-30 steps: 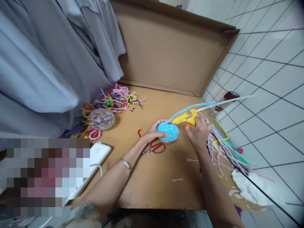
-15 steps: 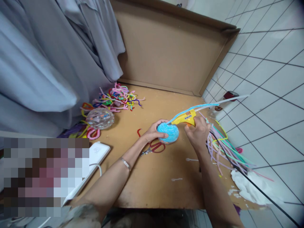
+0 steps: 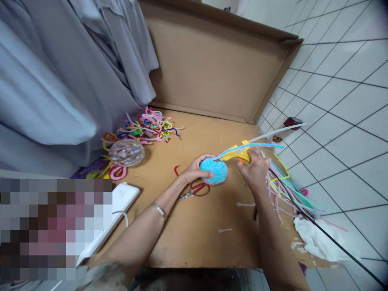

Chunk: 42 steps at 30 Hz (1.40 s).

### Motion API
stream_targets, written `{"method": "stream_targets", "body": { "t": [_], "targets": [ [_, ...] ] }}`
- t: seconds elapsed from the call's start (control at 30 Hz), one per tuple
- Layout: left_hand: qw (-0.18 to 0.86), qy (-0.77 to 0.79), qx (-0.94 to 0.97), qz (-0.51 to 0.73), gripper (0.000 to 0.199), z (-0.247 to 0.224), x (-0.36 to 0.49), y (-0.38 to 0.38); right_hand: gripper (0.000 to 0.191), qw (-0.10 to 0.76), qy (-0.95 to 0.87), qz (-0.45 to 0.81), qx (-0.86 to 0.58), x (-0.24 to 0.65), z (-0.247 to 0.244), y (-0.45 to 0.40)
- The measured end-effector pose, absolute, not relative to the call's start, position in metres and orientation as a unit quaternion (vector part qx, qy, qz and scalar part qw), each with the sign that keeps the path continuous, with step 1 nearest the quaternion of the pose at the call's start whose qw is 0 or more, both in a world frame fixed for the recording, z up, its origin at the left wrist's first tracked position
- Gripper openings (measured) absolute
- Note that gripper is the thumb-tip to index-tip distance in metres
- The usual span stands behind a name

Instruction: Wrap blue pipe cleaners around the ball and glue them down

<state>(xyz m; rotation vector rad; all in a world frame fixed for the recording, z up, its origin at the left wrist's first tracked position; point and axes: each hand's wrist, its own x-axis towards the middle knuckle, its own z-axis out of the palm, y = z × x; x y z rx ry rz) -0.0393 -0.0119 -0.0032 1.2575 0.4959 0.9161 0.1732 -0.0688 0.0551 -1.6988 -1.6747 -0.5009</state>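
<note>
On a smooth tan surface (image 3: 194,238), a rounded, ridged blue fuzzy piece (image 3: 214,170) is cupped in the left hand's (image 3: 198,167) curled fingers; its top is met by the yellow plastic glue gun's (image 3: 238,154) nozzle; the gun is gripped by the right hand (image 3: 256,167), forearm angled upward.

Pale, fairly even indoor light fell over the brown wooden table (image 3: 194,226), leaving a soft sheen along its near part and no harsh shadows. The blue-grey hanging cloth (image 3: 100,76) held soft shade in its folds, and the area below the table's near edge was very dark. A faint pale glare washed the white wall tiles (image 3: 339,97) at upper right. The wide lens stretched the outer parts, the corners looked soft and darker, and coarse square pixelation hid the lower left.
</note>
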Motion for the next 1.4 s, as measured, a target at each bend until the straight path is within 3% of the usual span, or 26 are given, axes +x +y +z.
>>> {"method": "stream_targets", "body": {
  "t": [1.4],
  "targets": [
    [0.680, 0.222, 0.575, 0.397, 0.074, -0.0023, -0.0393, -0.0109, 0.024, 0.371, -0.642, -0.152, -0.654, 0.1772, 0.0533, -0.0667]
  ]
}}
